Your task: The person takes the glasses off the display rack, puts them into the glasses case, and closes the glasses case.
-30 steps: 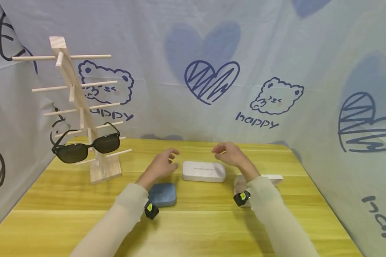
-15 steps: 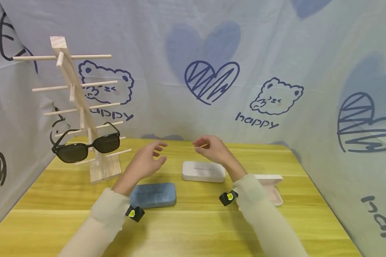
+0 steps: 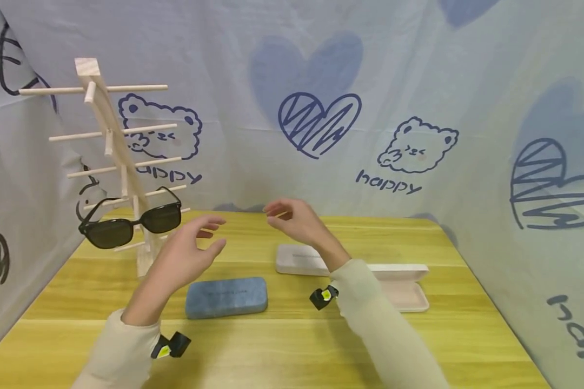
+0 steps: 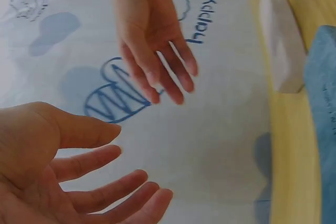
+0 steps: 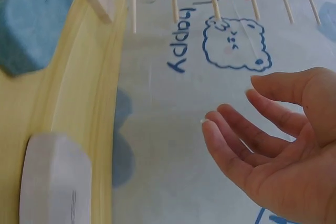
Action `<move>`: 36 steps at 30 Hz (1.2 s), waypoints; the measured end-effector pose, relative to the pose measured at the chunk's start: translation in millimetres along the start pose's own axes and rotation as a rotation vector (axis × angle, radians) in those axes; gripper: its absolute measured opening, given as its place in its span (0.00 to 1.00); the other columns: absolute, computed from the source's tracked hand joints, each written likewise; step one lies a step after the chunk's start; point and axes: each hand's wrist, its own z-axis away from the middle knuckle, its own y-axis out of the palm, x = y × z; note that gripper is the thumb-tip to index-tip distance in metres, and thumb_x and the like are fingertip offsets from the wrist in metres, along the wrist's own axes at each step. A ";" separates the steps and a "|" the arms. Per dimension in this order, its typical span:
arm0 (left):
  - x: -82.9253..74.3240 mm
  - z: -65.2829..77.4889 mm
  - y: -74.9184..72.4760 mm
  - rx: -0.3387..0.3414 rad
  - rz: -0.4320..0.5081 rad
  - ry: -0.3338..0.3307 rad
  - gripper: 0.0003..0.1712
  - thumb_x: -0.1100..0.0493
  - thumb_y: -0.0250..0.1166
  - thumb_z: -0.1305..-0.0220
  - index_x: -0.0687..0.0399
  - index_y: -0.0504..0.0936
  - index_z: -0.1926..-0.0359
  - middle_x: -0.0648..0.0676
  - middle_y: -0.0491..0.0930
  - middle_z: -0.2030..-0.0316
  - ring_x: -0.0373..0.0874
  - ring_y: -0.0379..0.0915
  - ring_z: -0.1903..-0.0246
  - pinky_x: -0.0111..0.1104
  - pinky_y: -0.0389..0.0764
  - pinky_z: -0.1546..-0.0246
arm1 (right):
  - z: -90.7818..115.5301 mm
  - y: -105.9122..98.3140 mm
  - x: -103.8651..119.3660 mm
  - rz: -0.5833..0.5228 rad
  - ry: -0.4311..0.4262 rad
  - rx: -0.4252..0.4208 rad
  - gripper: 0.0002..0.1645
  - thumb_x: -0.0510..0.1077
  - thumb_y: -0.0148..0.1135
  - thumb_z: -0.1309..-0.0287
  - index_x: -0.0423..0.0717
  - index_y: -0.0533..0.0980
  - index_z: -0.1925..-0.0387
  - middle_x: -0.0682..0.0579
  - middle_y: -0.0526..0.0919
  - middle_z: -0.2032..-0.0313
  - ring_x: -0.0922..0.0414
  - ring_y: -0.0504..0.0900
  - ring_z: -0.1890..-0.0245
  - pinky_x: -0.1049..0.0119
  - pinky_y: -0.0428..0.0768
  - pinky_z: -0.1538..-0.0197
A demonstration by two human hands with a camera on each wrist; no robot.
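hovering, the left hand and right hand hold nothing, fingers loosely spread. black, square-lensed sunglasses sit at nine o'clock on a pale-wood peg stand; lifting evenly from both sides should avoid snagging.

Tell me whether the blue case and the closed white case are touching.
Apart: the right wrist view shows a strip of tabletop between the blue case and the closed white case.
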 end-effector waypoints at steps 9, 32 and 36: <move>-8.0 28.6 -38.6 -0.084 -0.011 0.013 0.23 0.57 0.66 0.28 0.54 0.79 0.35 0.62 0.78 0.37 0.61 0.79 0.42 0.49 0.88 0.51 | -12.5 25.0 23.1 -0.036 -0.065 0.015 0.16 0.42 0.62 0.28 0.42 0.80 0.42 0.43 0.86 0.46 0.49 0.85 0.46 0.62 0.84 0.42; 42.3 57.0 -104.1 -0.408 -0.311 -0.191 0.23 0.57 0.64 0.28 0.61 0.79 0.35 0.73 0.71 0.38 0.44 0.80 0.68 0.27 0.68 0.73 | -38.6 78.4 85.5 -0.052 -0.112 0.039 0.20 0.45 0.62 0.27 0.47 0.79 0.37 0.47 0.88 0.47 0.58 0.85 0.55 0.78 0.80 0.56; 53.9 55.4 -110.6 -0.368 -0.367 -0.239 0.26 0.56 0.61 0.25 0.62 0.75 0.32 0.77 0.64 0.31 0.66 0.80 0.72 0.48 0.73 0.70 | -41.4 89.1 92.0 -0.077 -0.114 0.015 0.23 0.45 0.63 0.28 0.48 0.77 0.34 0.46 0.88 0.45 0.56 0.87 0.53 0.79 0.80 0.58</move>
